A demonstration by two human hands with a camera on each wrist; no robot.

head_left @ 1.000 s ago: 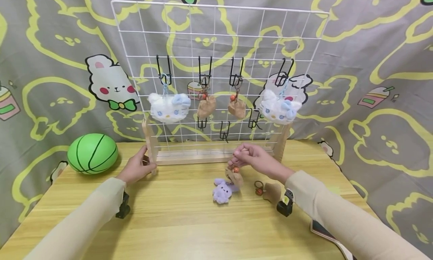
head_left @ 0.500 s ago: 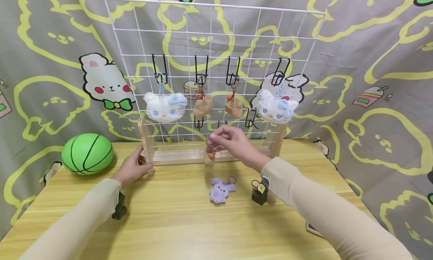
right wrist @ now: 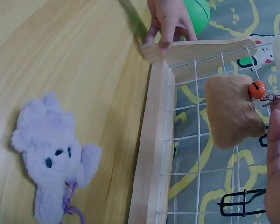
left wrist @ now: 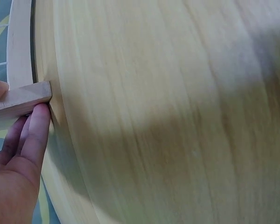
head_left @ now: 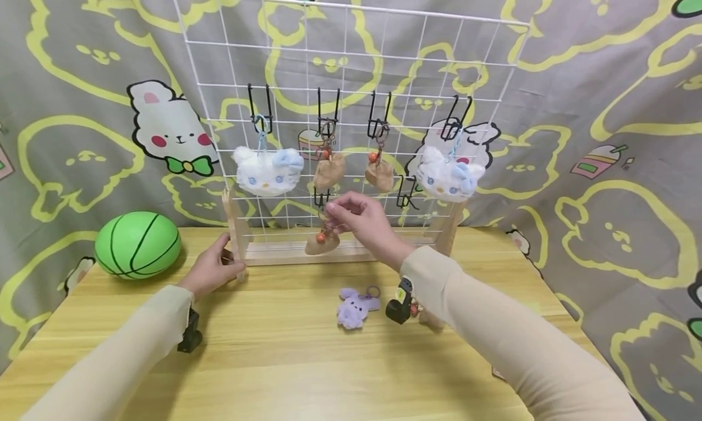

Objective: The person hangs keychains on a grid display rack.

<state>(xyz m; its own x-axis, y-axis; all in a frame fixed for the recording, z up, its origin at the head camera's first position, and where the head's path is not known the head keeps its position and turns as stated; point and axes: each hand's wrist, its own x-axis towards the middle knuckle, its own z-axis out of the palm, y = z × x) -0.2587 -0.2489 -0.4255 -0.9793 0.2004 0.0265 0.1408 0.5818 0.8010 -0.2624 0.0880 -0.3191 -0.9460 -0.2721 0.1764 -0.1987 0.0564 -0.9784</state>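
Observation:
My right hand (head_left: 363, 223) pinches a brown plush keychain (head_left: 320, 245) near its chain, in front of the lower part of a white wire grid rack. An orange bell (right wrist: 257, 90) hangs by the plush in the right wrist view. A lower black hook (head_left: 322, 199) is just above the held keychain. My left hand (head_left: 209, 268) grips the left wooden foot of the rack, and in the left wrist view its fingers lie under the wooden foot (left wrist: 23, 98). On the table a purple plush keychain (head_left: 353, 310) lies with its ring attached.
Two white cat-head plushes (head_left: 269, 172) and two brown plush keychains (head_left: 329, 170) hang from the upper hooks. Another low hook (head_left: 406, 192) sits further right. A green ball (head_left: 138, 245) stands left of the rack. Another brown keychain lies partly hidden beneath my right forearm.
My right hand has moved left and up with the brown plush keychain, away from above the purple one to the rack's lower hooks. My left hand has kept its grip on the foot.

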